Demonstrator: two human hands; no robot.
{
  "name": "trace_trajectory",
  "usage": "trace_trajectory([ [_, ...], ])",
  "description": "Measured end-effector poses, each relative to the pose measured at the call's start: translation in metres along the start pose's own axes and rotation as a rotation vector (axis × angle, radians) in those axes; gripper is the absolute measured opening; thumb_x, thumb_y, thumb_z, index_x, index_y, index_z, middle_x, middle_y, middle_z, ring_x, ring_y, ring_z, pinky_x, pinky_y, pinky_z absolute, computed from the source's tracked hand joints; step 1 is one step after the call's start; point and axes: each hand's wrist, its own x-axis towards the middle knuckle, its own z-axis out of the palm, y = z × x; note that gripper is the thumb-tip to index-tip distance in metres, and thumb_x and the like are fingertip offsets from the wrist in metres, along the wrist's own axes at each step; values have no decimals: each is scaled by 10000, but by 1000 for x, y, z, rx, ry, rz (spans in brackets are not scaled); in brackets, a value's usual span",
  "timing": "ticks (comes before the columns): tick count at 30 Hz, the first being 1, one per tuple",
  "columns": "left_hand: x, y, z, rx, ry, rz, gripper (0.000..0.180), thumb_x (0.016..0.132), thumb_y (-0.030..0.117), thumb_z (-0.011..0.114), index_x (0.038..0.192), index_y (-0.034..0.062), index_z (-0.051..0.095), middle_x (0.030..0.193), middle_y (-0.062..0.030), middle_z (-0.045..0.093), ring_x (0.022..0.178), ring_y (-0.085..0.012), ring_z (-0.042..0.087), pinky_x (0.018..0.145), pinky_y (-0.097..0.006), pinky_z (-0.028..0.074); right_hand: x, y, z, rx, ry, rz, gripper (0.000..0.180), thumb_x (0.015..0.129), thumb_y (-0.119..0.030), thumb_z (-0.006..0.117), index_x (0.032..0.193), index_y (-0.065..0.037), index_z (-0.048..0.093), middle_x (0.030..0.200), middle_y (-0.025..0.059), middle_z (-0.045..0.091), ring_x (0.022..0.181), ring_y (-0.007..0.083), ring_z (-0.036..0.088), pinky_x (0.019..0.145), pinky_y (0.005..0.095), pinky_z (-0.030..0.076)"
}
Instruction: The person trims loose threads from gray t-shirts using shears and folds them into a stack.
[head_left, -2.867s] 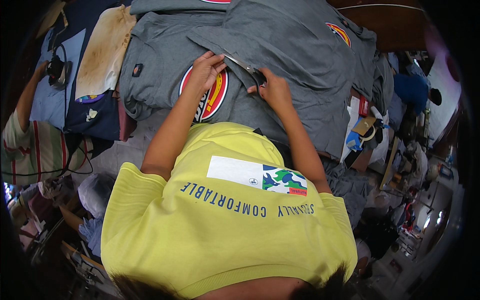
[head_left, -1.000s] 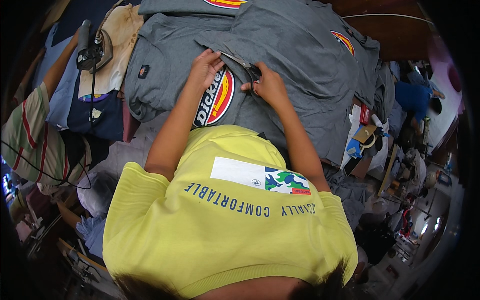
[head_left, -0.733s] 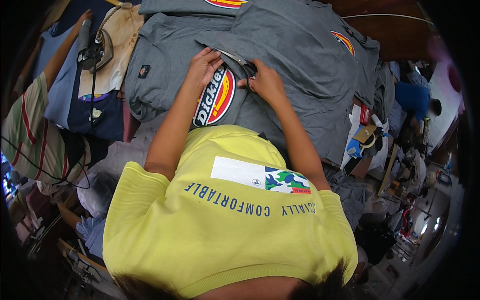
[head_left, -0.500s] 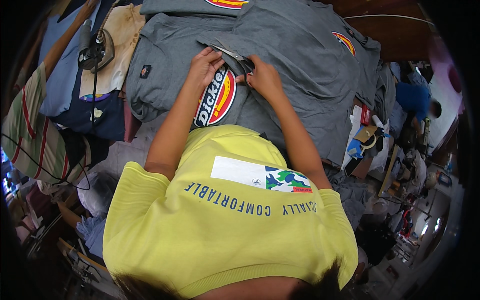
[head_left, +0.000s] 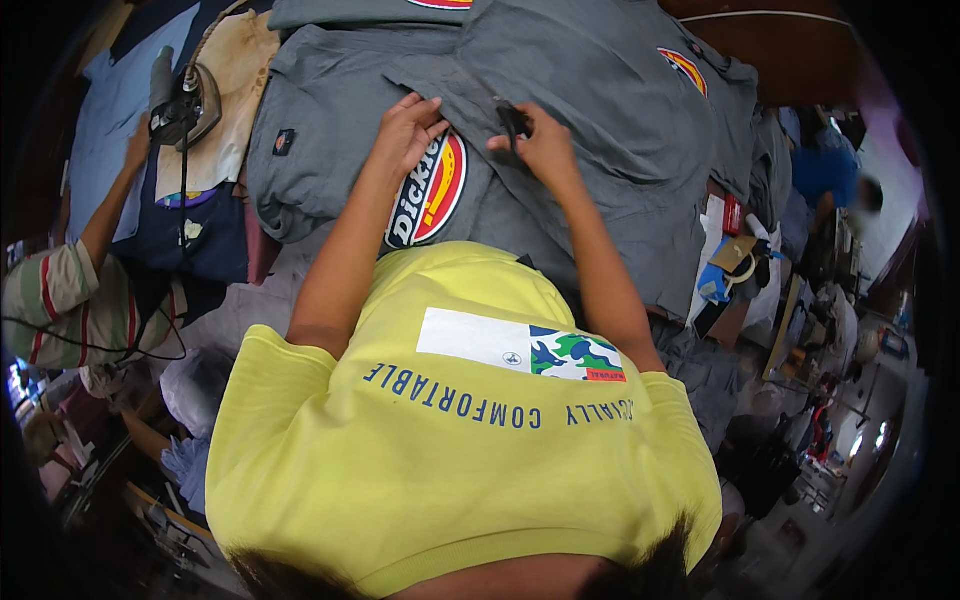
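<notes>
While left hand (head_left: 408, 128) lies flat on grey shirt (head_left: 590, 90), right hand (head_left: 540, 145) grip pinches small black tool (head_left: 513, 122); iron (head_left: 178, 100) well left.

Grey garment (head_left: 600, 120) spread flat, small dark tool (head_left: 512, 122) atop.

We reach both bare forearms forward from our yellow sleeves. Our left hand (head_left: 408, 128) lies palm down, fingers curled and pressing. Just to its right, our right hand (head_left: 540, 145) is closed in a pinch, wrist slightly bent.
</notes>
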Motion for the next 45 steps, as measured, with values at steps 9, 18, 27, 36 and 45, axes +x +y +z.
trace_trajectory([
  [9,-29,-35,25,150,-63,-223,85,814,75,584,815,69,499,853,-49,560,848,-153,561,898,-327,437,-68,87,-77,321,65,314,616,598,-261,809,1038,48,508,699,33,554,627,75,474,573,181,368],
  [18,-42,-58,43,372,-26,-213,114,813,78,579,791,72,467,805,-40,528,809,-141,553,866,-315,462,-190,159,-98,225,496,430,562,626,-219,795,1043,22,505,668,32,572,555,82,512,513,208,387],
  [27,-53,-87,55,483,-3,-194,164,820,57,554,957,-11,496,898,-86,556,832,-157,553,865,-312,459,-247,159,-97,523,336,735,517,681,-102,745,1067,51,437,677,78,599,530,123,568,475,240,466],
  [36,-68,-115,43,1672,-133,768,459,645,-86,514,1092,17,492,1029,-170,534,917,-360,509,803,-382,418,-282,176,-138,773,139,689,550,668,-51,732,1111,20,414,906,96,548,669,135,572,574,260,520],
  [45,-90,-59,68,2455,-205,732,277,673,97,610,949,96,586,965,-62,539,1011,-252,461,845,-409,330,-311,192,-232,822,85,718,354,683,-73,706,933,-52,456,714,31,510,536,145,571,454,219,459],
])
